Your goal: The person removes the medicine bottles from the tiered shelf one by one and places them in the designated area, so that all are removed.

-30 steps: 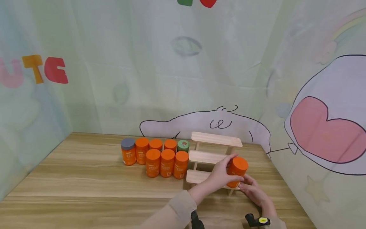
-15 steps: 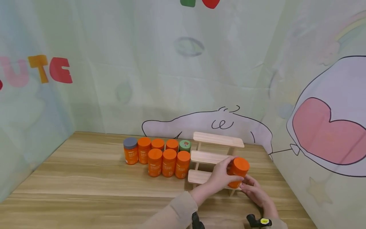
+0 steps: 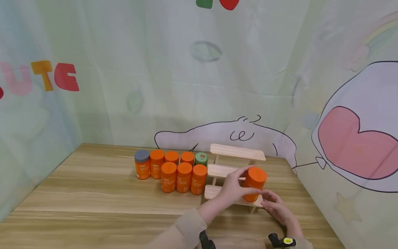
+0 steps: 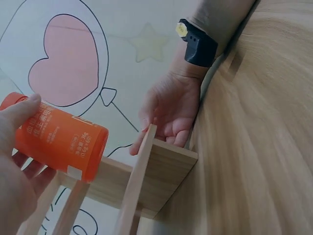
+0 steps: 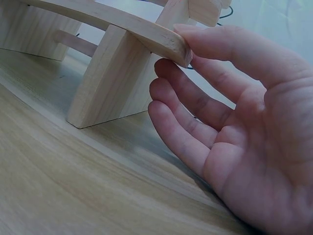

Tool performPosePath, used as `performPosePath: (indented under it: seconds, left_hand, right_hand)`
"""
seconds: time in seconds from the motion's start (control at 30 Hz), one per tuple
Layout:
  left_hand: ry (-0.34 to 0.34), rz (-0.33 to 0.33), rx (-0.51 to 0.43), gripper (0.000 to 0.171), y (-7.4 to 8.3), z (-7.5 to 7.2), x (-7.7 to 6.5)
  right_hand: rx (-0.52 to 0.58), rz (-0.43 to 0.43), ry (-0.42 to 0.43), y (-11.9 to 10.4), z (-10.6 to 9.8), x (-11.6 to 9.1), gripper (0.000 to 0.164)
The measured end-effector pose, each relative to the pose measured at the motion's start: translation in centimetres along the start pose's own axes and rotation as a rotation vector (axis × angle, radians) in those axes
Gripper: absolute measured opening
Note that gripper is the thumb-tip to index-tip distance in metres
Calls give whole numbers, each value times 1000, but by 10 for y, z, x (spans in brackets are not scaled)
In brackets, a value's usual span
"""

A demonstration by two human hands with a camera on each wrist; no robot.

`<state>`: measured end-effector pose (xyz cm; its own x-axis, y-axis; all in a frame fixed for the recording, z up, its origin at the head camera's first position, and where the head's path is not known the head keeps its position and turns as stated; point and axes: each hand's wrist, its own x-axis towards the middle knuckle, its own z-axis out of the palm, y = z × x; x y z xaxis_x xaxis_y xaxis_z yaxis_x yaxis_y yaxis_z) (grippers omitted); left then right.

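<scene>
An orange plastic jar (image 3: 253, 181) with an orange lid is gripped by my left hand (image 3: 233, 188), thumb on one side and fingers on the other. It is held at the right part of the three-tier wooden shelf (image 3: 237, 152), over the lowest board. In the left wrist view the jar's (image 4: 63, 139) pale printed label and base show, with the base close to the wood. At the right end of that lowest board (image 5: 142, 24), my right hand (image 5: 244, 107) pinches the tip, thumb above and curled fingers beneath.
Left of the shelf several orange jars (image 3: 168, 178) stand upright in two rows on the wooden table (image 3: 93, 193). One has a grey lid (image 3: 142, 155), another at the back a green lid (image 3: 201, 158). A printed curtain (image 3: 140, 69) hangs behind and beside the table.
My left hand has shifted slightly left and up with the orange jar, after staying almost still before. My right hand has stayed at the board's end. The head view has turned slightly left.
</scene>
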<state>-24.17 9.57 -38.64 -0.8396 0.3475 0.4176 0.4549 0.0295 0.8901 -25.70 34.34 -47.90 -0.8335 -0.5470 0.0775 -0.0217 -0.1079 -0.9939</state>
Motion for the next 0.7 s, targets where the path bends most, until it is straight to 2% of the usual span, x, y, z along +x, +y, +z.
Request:
performPosePath:
  seconds: [0.13, 0.3, 0.5, 0.7]
  left_hand:
    - [22, 21, -1, 66, 7, -14, -3]
    - [49, 50, 45, 65, 13, -32, -6]
    - [101, 85, 69, 68, 19, -53, -10]
    - [175, 94, 82, 67, 22, -77, -14]
  right_hand:
    - [-31, 20, 21, 0, 0, -1, 41]
    - [-38, 34, 45, 0, 1, -1, 39]
    - [-24, 0, 28, 3, 0, -1, 42]
    - [-8, -33, 3, 5, -1, 1, 45]
